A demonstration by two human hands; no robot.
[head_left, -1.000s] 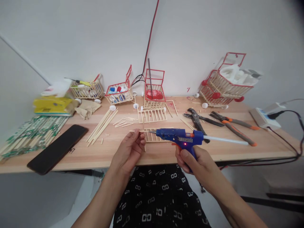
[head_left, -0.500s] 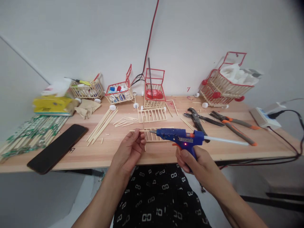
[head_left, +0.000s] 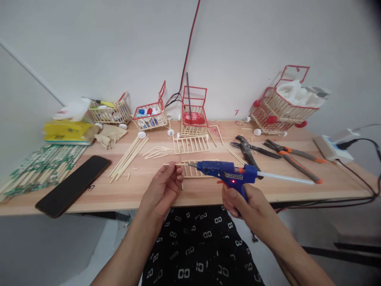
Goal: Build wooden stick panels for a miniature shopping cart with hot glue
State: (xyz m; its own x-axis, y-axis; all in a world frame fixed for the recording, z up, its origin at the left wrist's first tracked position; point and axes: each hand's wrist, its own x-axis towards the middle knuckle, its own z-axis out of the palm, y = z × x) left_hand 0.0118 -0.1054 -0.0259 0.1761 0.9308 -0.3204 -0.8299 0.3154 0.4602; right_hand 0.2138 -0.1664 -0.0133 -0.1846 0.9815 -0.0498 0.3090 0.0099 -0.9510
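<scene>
My right hand [head_left: 242, 200] is wrapped round the grip of a blue hot glue gun [head_left: 220, 170]. Its small red light is lit and a clear glue stick [head_left: 287, 178] pokes out of the back. Between thumb and fingers, my left hand [head_left: 166, 180] pinches a thin wooden stick [head_left: 166, 164]. The gun's nozzle points left, at the stick's right end; whether they touch I cannot tell. Beneath the nozzle, partly hidden by gun and hand, lies a ladder-like stick frame [head_left: 200, 174]. Behind it rests a second stick frame [head_left: 192, 145].
Several small stick carts [head_left: 150, 117] stand along the wall. A phone [head_left: 73, 186], wrapped chopsticks [head_left: 44, 167] and loose sticks [head_left: 127, 159] lie to the left. On the right are pliers [head_left: 293, 159], black-handled cutters [head_left: 247, 151] and a power strip [head_left: 333, 149] with cables at the table edge.
The glue gun has shifted very slightly to the right, its nozzle still by the stick. My left hand keeps its pinch, almost unmoved.
</scene>
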